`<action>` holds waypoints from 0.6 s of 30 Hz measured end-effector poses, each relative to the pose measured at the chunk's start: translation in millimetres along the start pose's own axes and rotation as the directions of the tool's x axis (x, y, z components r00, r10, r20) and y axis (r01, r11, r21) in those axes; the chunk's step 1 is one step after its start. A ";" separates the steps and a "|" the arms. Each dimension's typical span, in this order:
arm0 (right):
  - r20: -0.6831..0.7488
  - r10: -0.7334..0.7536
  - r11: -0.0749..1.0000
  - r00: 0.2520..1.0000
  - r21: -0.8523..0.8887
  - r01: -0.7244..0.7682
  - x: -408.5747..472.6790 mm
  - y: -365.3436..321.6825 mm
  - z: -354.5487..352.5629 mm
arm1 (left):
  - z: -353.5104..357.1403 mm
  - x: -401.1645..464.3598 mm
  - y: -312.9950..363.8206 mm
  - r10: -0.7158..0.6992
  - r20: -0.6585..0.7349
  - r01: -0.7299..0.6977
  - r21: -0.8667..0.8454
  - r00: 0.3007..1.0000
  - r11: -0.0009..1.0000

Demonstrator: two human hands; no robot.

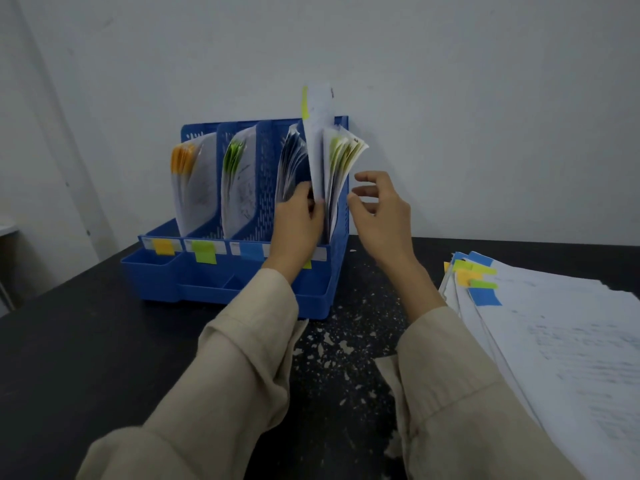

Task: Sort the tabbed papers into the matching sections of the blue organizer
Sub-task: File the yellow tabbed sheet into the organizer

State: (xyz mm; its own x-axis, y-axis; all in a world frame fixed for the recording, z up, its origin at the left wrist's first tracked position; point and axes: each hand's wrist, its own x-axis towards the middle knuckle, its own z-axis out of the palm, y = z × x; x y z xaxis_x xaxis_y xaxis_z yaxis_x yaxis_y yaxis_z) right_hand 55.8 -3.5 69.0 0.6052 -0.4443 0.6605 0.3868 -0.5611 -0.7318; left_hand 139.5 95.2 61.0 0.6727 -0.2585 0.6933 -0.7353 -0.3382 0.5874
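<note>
Pinched in my left hand [298, 216], a yellow-tabbed sheet [319, 140] stands upright in the rightmost section of the blue organizer [242, 282] at the frame's center, rising above the papers already filed there. Beside it, my right hand [379, 209] hovers with its grip released. More tabbed papers [554, 327] lie stacked at right on the dark counter [104, 327].

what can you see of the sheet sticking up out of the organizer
The white sheet stands nearly upright, taller than its neighbours, with faint print and a yellow tab on its upper left edge. Its lower part sits in the rightmost section of the blue organizer, beside yellow-tabbed papers. The left hand grips it low down; the right hand is apart from it.
</note>
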 end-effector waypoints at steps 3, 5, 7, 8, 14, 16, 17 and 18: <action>0.011 0.002 1.000 1.000 -0.011 -0.001 -1.8 1.1 0.5 | 0.9 4.3 2.5 0.029 0.055 -0.040 0.209 0.998 0.977; 0.016 0.004 1.000 1.000 -0.018 -0.004 -1.2 0.8 -0.5 | -6.7 8.0 9.8 0.060 0.068 -0.078 0.309 0.996 0.948; 0.009 0.006 1.000 1.000 -0.025 -0.006 -0.5 -0.1 -1.8 | -17.0 11.8 16.9 0.107 0.075 -0.128 0.394 0.991 0.910; 0.007 0.007 1.000 1.000 -0.030 -0.007 -0.3 -0.1 -1.9 | -21.3 13.3 19.7 0.133 0.082 -0.155 0.441 0.988 0.884; 0.025 0.010 0.999 1.000 -0.047 -0.009 -1.6 -1.3 -1.6 | -18.1 13.1 17.1 0.142 0.160 -0.203 0.490 0.977 0.848; 0.035 0.012 0.999 0.999 -0.048 -0.011 -2.1 -1.6 -1.3 | -10.5 10.3 8.4 0.094 0.200 -0.175 0.439 0.975 0.881; 0.039 0.014 0.999 0.999 -0.048 -0.012 -2.2 -1.6 -1.2 | -6.9 8.7 5.6 0.062 0.226 -0.152 0.409 0.972 0.900; 0.043 0.016 0.999 0.999 -0.050 -0.013 -1.9 -1.5 -1.4 | -3.7 6.4 4.9 0.028 0.255 -0.127 0.380 0.967 0.916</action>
State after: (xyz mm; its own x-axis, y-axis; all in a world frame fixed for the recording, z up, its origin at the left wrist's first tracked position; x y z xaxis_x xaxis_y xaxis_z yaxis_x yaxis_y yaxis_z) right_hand 53.1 -2.8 69.0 0.6407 -0.4225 0.6411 0.3435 -0.5891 -0.7314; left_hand 139.9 95.3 69.8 0.6505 -0.4901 0.5803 -0.7278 -0.6206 0.2917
